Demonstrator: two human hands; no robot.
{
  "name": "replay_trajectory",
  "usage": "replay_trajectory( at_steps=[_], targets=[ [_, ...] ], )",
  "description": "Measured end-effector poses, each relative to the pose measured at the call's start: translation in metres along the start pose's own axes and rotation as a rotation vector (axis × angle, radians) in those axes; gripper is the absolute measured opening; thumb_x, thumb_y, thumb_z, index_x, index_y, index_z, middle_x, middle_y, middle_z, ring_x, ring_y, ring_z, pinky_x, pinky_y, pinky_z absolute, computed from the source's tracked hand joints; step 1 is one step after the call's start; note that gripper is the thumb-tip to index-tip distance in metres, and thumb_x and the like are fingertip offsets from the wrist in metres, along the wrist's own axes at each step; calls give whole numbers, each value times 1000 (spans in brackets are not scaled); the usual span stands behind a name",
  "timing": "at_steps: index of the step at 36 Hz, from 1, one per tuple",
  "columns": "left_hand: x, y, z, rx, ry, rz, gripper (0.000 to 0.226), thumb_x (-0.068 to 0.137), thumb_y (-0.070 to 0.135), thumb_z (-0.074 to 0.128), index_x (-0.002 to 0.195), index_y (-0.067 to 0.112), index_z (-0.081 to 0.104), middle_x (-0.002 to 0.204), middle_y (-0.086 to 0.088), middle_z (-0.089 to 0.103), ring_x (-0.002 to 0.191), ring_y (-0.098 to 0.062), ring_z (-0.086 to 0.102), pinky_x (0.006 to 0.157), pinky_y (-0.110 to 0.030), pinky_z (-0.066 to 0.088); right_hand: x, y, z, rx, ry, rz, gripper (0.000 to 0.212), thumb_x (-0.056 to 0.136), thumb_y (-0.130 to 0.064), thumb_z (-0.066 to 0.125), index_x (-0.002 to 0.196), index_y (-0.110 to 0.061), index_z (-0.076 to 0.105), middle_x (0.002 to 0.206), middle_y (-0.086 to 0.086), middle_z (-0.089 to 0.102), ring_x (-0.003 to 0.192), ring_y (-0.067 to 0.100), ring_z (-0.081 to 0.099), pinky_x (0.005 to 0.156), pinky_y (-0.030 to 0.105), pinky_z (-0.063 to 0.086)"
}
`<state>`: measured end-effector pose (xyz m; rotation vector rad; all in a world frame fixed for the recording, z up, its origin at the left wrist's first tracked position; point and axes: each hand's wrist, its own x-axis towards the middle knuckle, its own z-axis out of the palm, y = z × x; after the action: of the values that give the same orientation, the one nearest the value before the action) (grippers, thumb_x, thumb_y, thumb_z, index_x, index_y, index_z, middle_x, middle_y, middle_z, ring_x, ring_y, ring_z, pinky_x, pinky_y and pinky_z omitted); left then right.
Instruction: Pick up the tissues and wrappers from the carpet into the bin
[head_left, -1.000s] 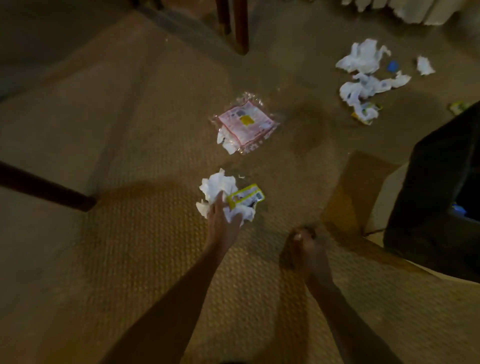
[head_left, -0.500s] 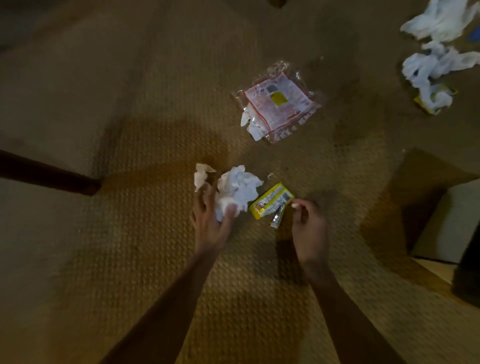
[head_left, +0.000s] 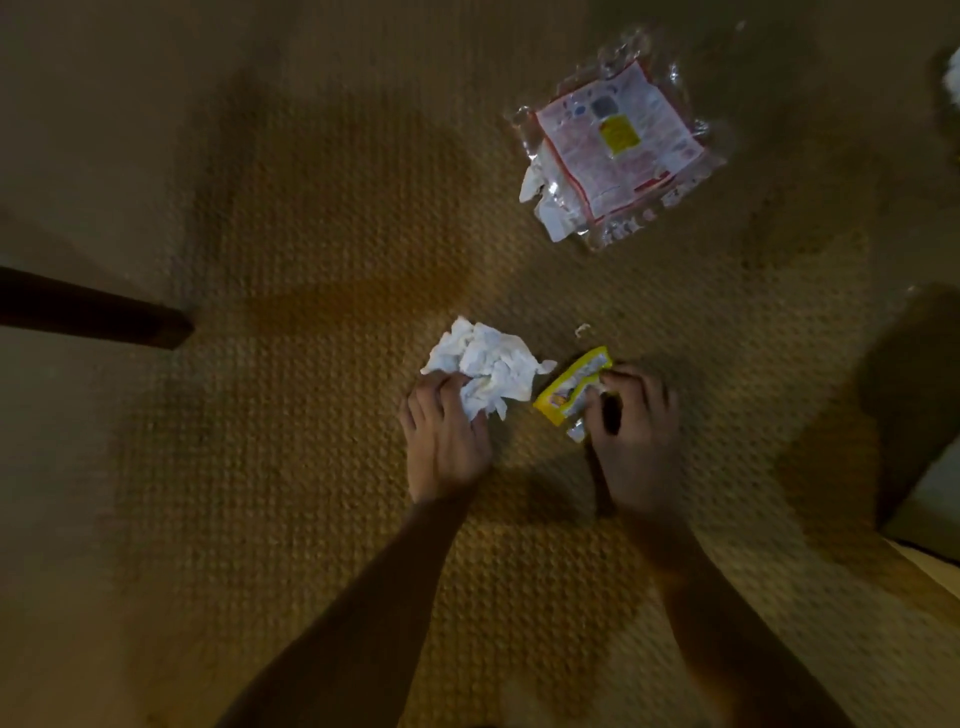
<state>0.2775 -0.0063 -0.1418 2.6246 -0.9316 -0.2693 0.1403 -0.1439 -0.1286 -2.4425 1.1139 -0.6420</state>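
tissues (head_left: 485, 371), a crumpled white wad, lie on the woven carpet (head_left: 291, 467) in the middle of the view, with the left hand (head_left: 447, 431) curled over their near edge and gripping them. just to the right, nearly touching the wad, a small yellow wrapper (head_left: 569, 387) lies on the carpet; the right hand (head_left: 631, 421) pinches its right end with curled fingertips. half a second ago that hand was just beside the wrapper and not touching it, while the left was already on the wad. both hands now have hold of litter, so lifting it looks like the next step. a larger clear wrapper (head_left: 615, 150) with a pink and yellow label lies well apart, further away to the upper right, with a white scrap at its left corner. a dark furniture leg (head_left: 93, 314) enters from the left. no bin is in view, so most of the task seems left to do.
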Motion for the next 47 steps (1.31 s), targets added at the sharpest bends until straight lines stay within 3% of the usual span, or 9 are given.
replay_trajectory(
  at_steps=[11, 16, 19, 23, 28, 36, 41, 45, 47],
  targets=[
    [0, 3, -5, -148, 31, 32, 60, 99, 55, 15, 121, 8, 46, 136, -8, 41, 128, -22, 40, 106, -45, 36, 15, -6, -9, 343, 67, 543, 27, 95, -3, 46, 122, 0, 52, 110, 8, 58, 102, 20, 57, 87, 15, 38],
    [-1, 3, -4, -126, -7, 49, 58, 97, 61, 26, 139, 21, 35, 140, -9, 41, 128, -25, 40, 105, -47, 33, 34, -7, -15, 304, 32, 411, 47, 81, 14, 40, 125, 5, 55, 119, 23, 57, 112, 31, 55, 100, 38, 42],
    [-1, -2, 0, -22, -95, 68, 62, 89, 59, 48, 144, 40, 27, 142, -5, 34, 127, -26, 37, 104, -53, 34, 46, -6, -15, 331, -8, 472, 42, 83, 0, 38, 115, 3, 64, 113, 24, 58, 105, 33, 57, 93, 30, 44],
    [-1, -2, -3, -18, -89, 61, 51, 91, 63, 33, 135, 38, 40, 141, -7, 37, 122, -30, 40, 100, -52, 36, 57, -9, -13, 388, -110, 555, 40, 86, -23, 37, 106, -8, 69, 100, 17, 62, 85, 21, 59, 71, 24, 40],
    [0, 2, -5, -2, -10, 57, 44, 92, 49, 34, 126, 23, 44, 133, -12, 42, 111, -31, 45, 93, -53, 43, 62, -13, -3, 199, -267, 356, 44, 90, -48, 56, 121, -17, 64, 121, 15, 53, 113, 24, 52, 92, 25, 39],
    [0, 4, -4, 30, -32, 16, 47, 86, 51, 42, 117, 16, 45, 127, -15, 53, 107, -31, 48, 93, -50, 42, 52, 1, 13, 137, -132, 137, 17, 88, -22, 69, 99, -10, 73, 91, 10, 52, 82, 20, 56, 75, 21, 43],
    [2, 5, -6, 23, -17, 19, 45, 87, 49, 41, 114, 13, 45, 127, -14, 54, 99, -33, 54, 86, -47, 45, 54, 5, 11, 174, -178, 204, 12, 89, -8, 63, 100, -4, 63, 99, 14, 60, 89, 14, 53, 74, 10, 34],
    [2, 5, -7, 22, 11, 32, 46, 87, 50, 40, 115, 14, 45, 128, -10, 48, 99, -31, 50, 84, -46, 45, 71, 0, 5, 336, -39, 361, 17, 83, 2, 56, 100, -2, 55, 94, 7, 59, 79, -14, 51, 72, -4, 33],
    [2, 6, -6, 27, 18, 33, 47, 87, 49, 39, 116, 13, 44, 128, -9, 45, 100, -31, 48, 84, -48, 46, 85, -3, 6, 402, -12, 419, 23, 83, 1, 52, 105, -6, 53, 97, 6, 62, 86, -6, 58, 77, 2, 38]
  ],
)
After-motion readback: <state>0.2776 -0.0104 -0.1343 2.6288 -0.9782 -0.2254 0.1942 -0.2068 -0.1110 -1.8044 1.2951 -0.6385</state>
